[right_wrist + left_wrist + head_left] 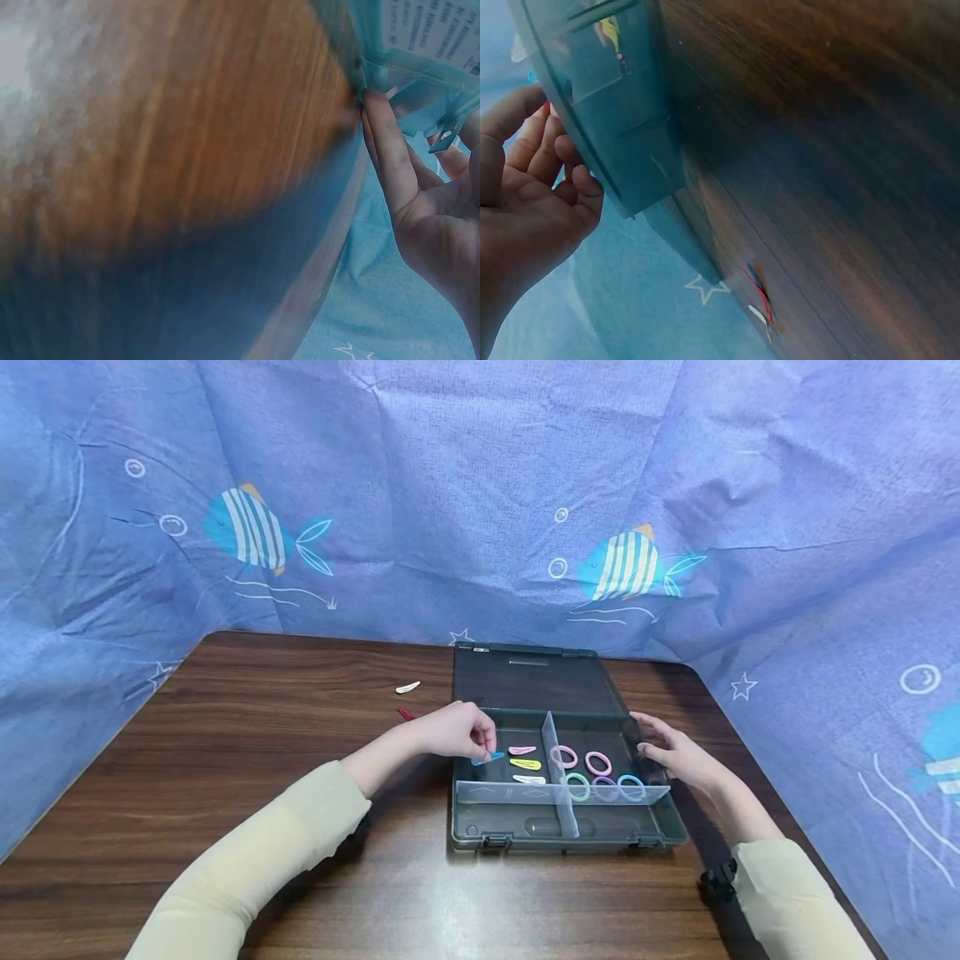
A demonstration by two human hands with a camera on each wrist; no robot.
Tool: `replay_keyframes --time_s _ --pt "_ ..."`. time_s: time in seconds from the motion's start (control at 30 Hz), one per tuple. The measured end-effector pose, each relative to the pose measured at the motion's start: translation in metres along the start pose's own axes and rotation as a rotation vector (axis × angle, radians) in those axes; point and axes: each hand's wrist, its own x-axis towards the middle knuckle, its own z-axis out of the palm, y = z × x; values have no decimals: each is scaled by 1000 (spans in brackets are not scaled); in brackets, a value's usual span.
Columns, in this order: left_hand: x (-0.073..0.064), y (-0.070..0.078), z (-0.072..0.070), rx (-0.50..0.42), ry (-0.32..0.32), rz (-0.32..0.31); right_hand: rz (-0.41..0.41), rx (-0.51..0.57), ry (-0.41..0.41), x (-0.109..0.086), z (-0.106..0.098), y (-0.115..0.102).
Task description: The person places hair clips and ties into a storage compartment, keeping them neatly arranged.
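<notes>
A dark see-through divided box point(611, 841) stands on the table with its lid point(532, 685) laid back. My left hand point(459, 732) pinches a blue hair clip point(491, 757) low over the back left compartment. Beside it in that compartment lie a pink clip point(522, 750), a yellow clip point(527, 765) and a white clip point(529, 780). My right hand point(678, 758) touches the box's right wall; in the right wrist view its fingers point(391, 150) extend along the outside. Several coloured hair ties point(608, 768) lie in the back right compartment.
Left of the box, a second white clip point(407, 687) and a red clip point(406, 714) lie on the wooden table point(262, 718). Clear dividers point(495, 792) split the box, with front compartments nearest me. A blue fish-print cloth point(465, 485) hangs behind the table.
</notes>
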Motion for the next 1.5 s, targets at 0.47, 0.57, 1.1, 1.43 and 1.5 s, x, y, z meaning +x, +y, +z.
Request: replay_keyframes --time_s 0.47,0.57,1.1,1.43,1.5 --pt "15 0 11 262 -104 47 -12 -31 8 0 1 -1" --pt "16 -1 14 305 -111 40 -10 -35 5 -1 1 -1" --pt "16 1 20 432 -117 -59 19 -36 0 0 -1 -3" --pt "14 -1 19 407 -91 -22 25 -48 1 1 0 -1" --pt "13 -2 18 385 -83 -4 28 -49 1 1 0 0"
